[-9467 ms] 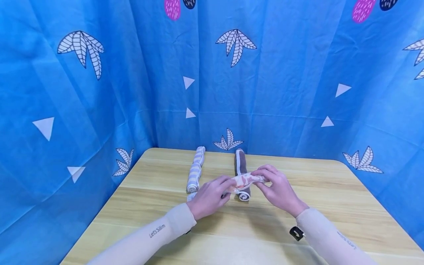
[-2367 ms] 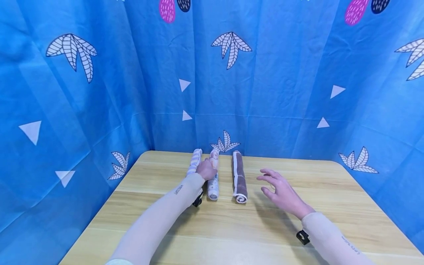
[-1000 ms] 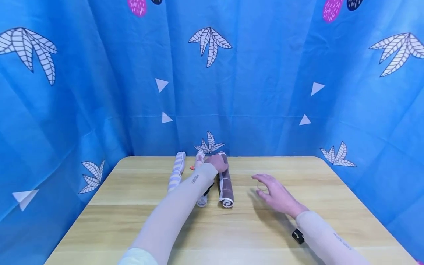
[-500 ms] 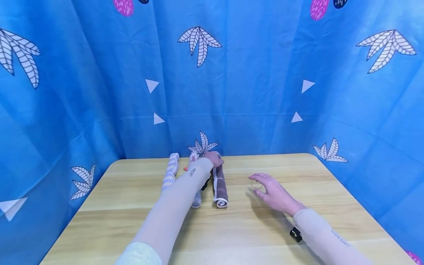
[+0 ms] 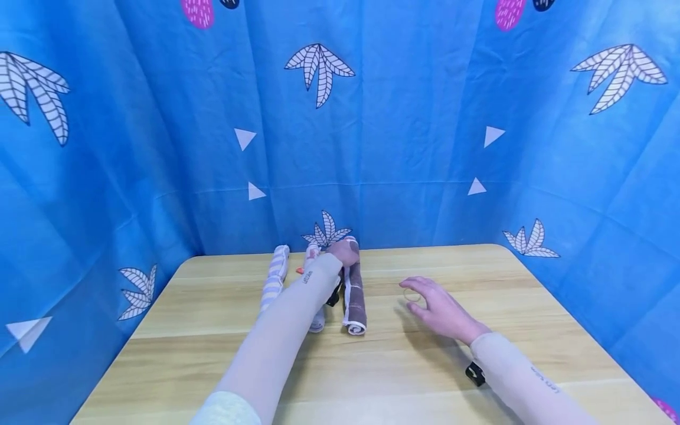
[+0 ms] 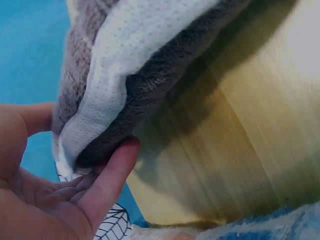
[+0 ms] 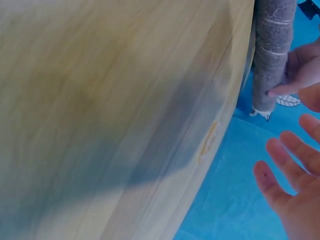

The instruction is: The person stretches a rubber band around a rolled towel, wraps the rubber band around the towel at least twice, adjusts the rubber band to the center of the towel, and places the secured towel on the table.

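My left hand [image 5: 344,252] grips the far end of a brown rolled towel [image 5: 355,304] with a white edge. In the left wrist view, thumb and fingers close round the end of this towel [image 6: 150,75], which reaches to the table's far edge. Left of it lie a pink-patterned white rolled towel [image 5: 317,321], mostly behind my left forearm, and a grey-and-white striped rolled towel [image 5: 276,277]. My right hand [image 5: 441,310] holds nothing over the table to the right, its fingers loosely bent; the right wrist view shows these fingers [image 7: 270,185] spread apart.
The light wooden table [image 5: 186,336] ends at a blue patterned curtain [image 5: 404,206] behind and on both sides. A thin pale oval outline [image 5: 405,295] shows between my right thumb and fingers. The rolled towels stand close together, lengthwise toward the curtain.
Both hands held the patterned towel at first; it then lay between the other two. My left hand has since moved right to the brown towel's far end. My right hand has barely moved lately.
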Available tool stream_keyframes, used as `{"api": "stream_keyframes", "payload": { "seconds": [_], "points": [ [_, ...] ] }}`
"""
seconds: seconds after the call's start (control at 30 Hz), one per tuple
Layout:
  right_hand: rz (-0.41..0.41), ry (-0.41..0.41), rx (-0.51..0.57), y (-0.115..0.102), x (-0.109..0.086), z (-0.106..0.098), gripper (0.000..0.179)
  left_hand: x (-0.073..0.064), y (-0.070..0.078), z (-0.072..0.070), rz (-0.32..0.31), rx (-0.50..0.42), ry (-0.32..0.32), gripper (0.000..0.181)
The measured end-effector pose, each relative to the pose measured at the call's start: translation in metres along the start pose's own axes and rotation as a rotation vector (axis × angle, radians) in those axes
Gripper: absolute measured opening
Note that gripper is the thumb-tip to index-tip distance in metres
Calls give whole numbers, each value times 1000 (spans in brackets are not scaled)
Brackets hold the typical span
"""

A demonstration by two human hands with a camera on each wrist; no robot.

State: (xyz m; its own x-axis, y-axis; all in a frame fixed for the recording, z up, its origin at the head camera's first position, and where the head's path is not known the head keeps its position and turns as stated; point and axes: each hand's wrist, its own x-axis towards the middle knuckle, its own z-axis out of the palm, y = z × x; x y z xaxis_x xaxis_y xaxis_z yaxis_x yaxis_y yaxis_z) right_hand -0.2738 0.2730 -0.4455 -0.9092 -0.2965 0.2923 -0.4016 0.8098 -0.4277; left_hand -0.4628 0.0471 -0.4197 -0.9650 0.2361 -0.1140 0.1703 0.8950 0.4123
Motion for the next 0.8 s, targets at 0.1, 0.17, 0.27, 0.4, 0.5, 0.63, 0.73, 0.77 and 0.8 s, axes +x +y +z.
{"api": "stream_keyframes", "payload": {
  "seconds": [0.1,0.17,0.27,0.4,0.5,0.63,0.73,0.77,0.8],
  "points": [
    [-6,0,3,-3,0,0,48,-10,4,-6,3,-94,4,41],
    [-11,0,4,-4,0,1,48,-15,7,-8,9,-157,6,39],
    [-26,3,-4,-6,0,1,47,-23,10,-12,32,-253,14,40],
    [-33,5,-22,-7,-1,2,47,-34,13,-16,92,-344,43,51],
    [-36,11,-25,-8,-3,1,47,-45,13,-19,157,-368,67,57],
    [-51,20,-34,-8,-3,1,46,-62,11,-23,251,-371,95,59],
    [-50,12,-47,-6,-1,2,45,-74,9,-26,306,-370,96,61],
    [-50,8,-52,-6,0,2,45,-78,9,-26,320,-368,89,61],
    [-52,6,-54,-6,0,2,45,-83,8,-27,337,-365,81,61]
  ]
}}
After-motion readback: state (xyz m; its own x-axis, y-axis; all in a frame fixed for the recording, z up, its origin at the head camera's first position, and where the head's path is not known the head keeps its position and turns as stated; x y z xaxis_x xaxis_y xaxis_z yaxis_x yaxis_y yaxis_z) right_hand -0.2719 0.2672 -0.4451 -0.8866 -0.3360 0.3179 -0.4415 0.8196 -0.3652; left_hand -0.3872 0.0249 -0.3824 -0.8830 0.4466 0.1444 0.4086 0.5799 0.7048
